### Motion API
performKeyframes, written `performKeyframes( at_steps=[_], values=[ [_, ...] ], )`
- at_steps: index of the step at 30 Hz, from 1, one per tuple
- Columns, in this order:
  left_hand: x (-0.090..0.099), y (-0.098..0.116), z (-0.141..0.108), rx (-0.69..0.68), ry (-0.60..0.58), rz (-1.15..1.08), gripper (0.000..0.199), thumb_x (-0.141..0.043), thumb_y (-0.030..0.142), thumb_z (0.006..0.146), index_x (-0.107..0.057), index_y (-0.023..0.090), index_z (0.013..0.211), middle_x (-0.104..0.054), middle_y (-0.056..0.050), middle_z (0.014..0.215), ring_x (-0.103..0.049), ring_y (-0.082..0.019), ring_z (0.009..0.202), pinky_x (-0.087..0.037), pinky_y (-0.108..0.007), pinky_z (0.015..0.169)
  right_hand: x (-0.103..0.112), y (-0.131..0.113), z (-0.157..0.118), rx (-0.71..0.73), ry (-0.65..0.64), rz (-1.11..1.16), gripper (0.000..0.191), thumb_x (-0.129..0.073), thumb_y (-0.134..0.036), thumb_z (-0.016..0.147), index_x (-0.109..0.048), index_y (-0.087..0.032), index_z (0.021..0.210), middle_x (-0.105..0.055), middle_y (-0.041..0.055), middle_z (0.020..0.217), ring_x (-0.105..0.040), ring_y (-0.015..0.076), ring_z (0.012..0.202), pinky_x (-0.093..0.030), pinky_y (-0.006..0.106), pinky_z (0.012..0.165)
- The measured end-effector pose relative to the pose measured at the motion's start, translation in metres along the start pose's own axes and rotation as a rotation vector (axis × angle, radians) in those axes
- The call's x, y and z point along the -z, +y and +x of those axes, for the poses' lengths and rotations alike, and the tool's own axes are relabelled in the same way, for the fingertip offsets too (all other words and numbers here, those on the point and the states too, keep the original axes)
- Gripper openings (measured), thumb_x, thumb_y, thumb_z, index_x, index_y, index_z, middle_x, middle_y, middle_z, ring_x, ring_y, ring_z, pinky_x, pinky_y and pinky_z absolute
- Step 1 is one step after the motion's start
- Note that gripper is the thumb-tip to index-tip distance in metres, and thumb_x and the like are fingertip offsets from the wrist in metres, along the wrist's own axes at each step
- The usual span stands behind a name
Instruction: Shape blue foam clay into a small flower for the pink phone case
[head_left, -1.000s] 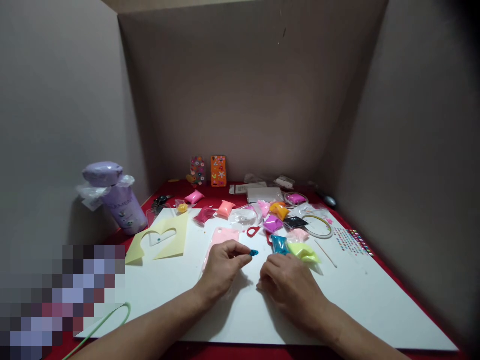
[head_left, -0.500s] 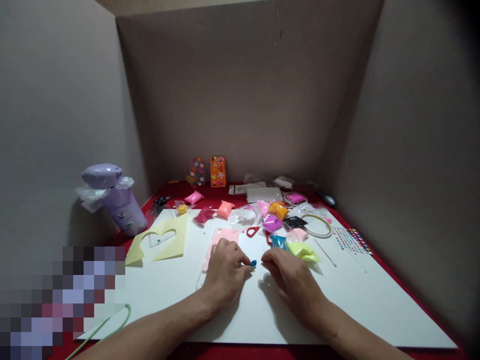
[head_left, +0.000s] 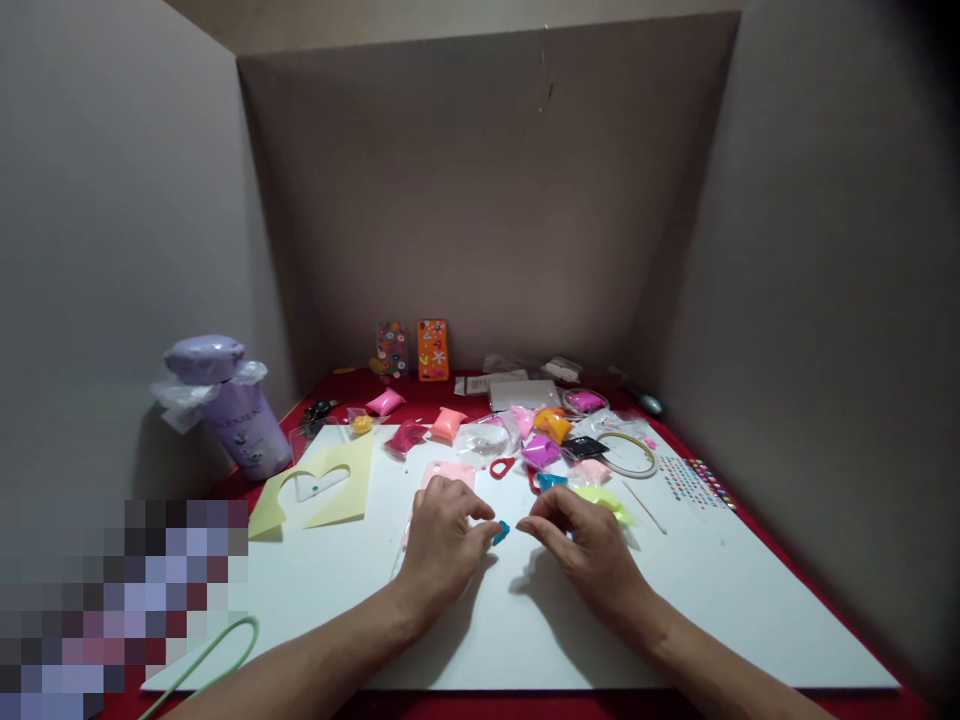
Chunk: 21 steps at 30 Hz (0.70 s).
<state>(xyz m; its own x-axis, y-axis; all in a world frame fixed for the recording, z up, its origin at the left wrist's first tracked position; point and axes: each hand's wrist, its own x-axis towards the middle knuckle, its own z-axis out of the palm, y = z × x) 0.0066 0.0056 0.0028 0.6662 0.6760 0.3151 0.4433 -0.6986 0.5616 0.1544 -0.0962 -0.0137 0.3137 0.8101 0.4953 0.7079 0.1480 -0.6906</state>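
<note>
Between the thumb and forefinger of my left hand [head_left: 444, 540] is a small lump of blue clay [head_left: 501, 532]. Just to its right, my right hand [head_left: 592, 550] has its thumb and fingers drawn together in a pinch; anything between them is too small or hidden to make out. A pink phone case [head_left: 452, 472] lies partly covered by my left hand. Behind my right hand sit a bag of blue clay [head_left: 551, 481] and a bag of neon yellow clay [head_left: 611, 503], both partly hidden.
Several bagged clays, such as a purple one [head_left: 540, 452], lie across the white board [head_left: 480, 640]. A cut yellow paper [head_left: 352, 485] is at left, a cotton swab [head_left: 645, 508] and gem stickers [head_left: 694, 483] at right. Behind stands a decorated orange phone case [head_left: 433, 350].
The blue lump has turned slightly in my left fingertips. My right fingers have shifted, with the thumb stretched further toward the lump. The whole view has tilted a little.
</note>
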Motion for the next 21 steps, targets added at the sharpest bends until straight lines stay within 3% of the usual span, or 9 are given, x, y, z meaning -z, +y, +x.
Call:
performKeyframes(
  at_steps=[3, 8, 14, 21],
  values=[
    [0.0015, -0.0016, 0.0008, -0.022, 0.065, -0.081, 0.008, -0.062, 0.022, 0.076, -0.065, 0.022, 0.069, -0.063, -0.002, 0.077, -0.050, -0.021, 0.086, -0.036, -0.039, 0.081, 0.0002, -0.0007, -0.0002, -0.005, -0.017, 0.027, 0.016, -0.055, -0.025, 0.084, -0.056, -0.018, 0.070, -0.058, -0.0011, 0.063, -0.051, 0.0111, 0.057, -0.038, 0.022, 0.054],
    [0.0021, -0.0014, -0.0008, -0.097, 0.093, -0.214, 0.009, -0.058, 0.017, 0.078, -0.064, 0.021, 0.071, -0.062, -0.002, 0.075, -0.051, -0.020, 0.084, -0.040, -0.036, 0.077, 0.0018, 0.0020, -0.0003, -0.036, -0.011, 0.061, 0.035, -0.041, -0.033, 0.092, -0.049, -0.018, 0.061, -0.051, -0.0020, 0.052, -0.047, 0.0099, 0.047, -0.036, 0.022, 0.048],
    [0.0022, 0.0057, -0.0050, -0.144, 0.055, -0.262, 0.008, -0.059, 0.015, 0.078, -0.064, 0.020, 0.075, -0.062, -0.003, 0.076, -0.050, -0.020, 0.084, -0.040, -0.033, 0.074, 0.0006, 0.0035, -0.0026, -0.061, -0.020, 0.112, 0.025, -0.055, -0.035, 0.083, -0.052, -0.018, 0.066, -0.053, -0.0017, 0.059, -0.047, 0.0109, 0.053, -0.038, 0.022, 0.051],
    [-0.0003, 0.0055, -0.0059, -0.163, 0.032, -0.277, 0.009, -0.058, 0.014, 0.079, -0.064, 0.019, 0.075, -0.061, -0.003, 0.073, -0.050, -0.019, 0.082, -0.039, -0.034, 0.076, -0.0019, 0.0042, -0.0051, -0.098, -0.101, 0.156, 0.035, -0.043, -0.037, 0.090, -0.056, -0.017, 0.065, -0.054, -0.0012, 0.052, -0.047, 0.0095, 0.046, -0.037, 0.022, 0.047]
  ],
)
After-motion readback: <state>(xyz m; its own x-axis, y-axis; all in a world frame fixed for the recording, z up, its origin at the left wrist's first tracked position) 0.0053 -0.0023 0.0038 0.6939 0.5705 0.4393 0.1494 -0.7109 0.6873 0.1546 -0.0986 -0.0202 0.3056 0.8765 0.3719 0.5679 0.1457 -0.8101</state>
